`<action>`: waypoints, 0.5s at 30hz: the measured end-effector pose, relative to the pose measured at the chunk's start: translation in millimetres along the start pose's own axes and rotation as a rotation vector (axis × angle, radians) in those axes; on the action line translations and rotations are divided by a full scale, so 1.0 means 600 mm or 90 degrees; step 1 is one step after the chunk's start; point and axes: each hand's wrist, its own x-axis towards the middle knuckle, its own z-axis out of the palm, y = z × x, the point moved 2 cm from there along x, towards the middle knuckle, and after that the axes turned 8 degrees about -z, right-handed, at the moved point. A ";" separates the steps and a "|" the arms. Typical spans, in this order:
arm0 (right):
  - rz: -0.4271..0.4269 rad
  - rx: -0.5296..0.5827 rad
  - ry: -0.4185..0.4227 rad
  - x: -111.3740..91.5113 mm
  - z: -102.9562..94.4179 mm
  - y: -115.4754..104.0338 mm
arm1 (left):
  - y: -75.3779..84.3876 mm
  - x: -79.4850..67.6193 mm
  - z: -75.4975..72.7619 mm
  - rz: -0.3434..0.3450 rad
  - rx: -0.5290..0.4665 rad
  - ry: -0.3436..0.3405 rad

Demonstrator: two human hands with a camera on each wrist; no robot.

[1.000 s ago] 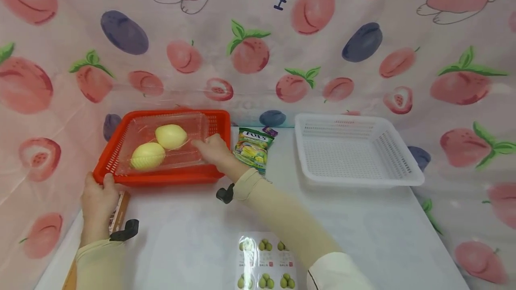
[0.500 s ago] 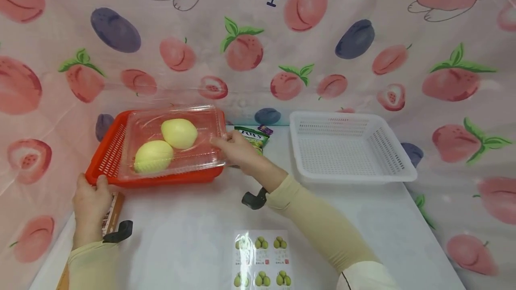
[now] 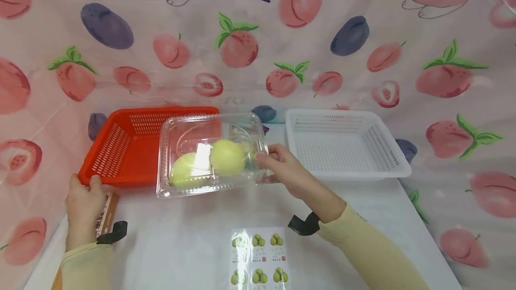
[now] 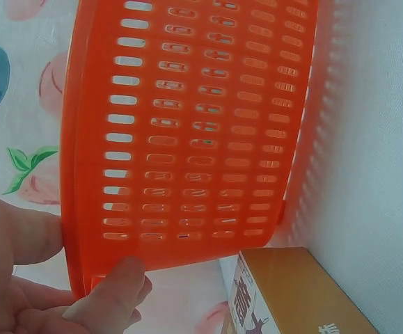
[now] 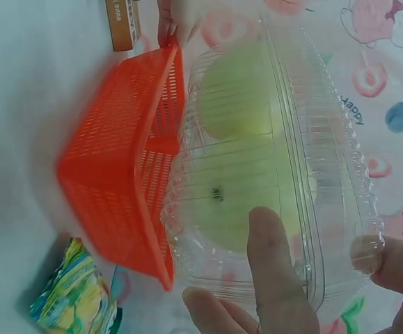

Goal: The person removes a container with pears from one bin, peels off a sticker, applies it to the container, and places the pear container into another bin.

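A clear plastic clamshell container hangs raised in front of the red basket's right part in the head view. Inside lie two round, pale yellow-green fruits; a dark blossom end shows on one in the right wrist view. My right hand grips the container's right end, fingers on one side and thumb on the other. At the far left, my left hand holds the near-left corner of the red perforated basket. The left wrist view shows thumb and fingers around the basket's rim. No fruit shows in the basket's visible part.
A white perforated basket stands at the right. Near the front lies a sheet of fruit stickers. A brown box sits beside the left hand, and a green-yellow candy bag beside the red basket. Fruit-printed cloth rises behind.
My right hand has lifted the container with the fruits out of the red basket and moved it right and toward me, tilting it. The left hand has kept hold of the basket's corner.
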 end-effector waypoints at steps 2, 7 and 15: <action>-0.003 -0.005 0.006 -0.019 -0.016 0.007 | 0.001 0.001 0.001 -0.002 0.002 -0.003; 0.010 -0.032 0.029 -0.064 -0.051 0.032 | 0.004 0.003 0.002 -0.008 0.003 -0.013; 0.046 -0.040 0.047 -0.118 -0.073 0.080 | 0.008 0.007 0.003 0.012 0.012 -0.007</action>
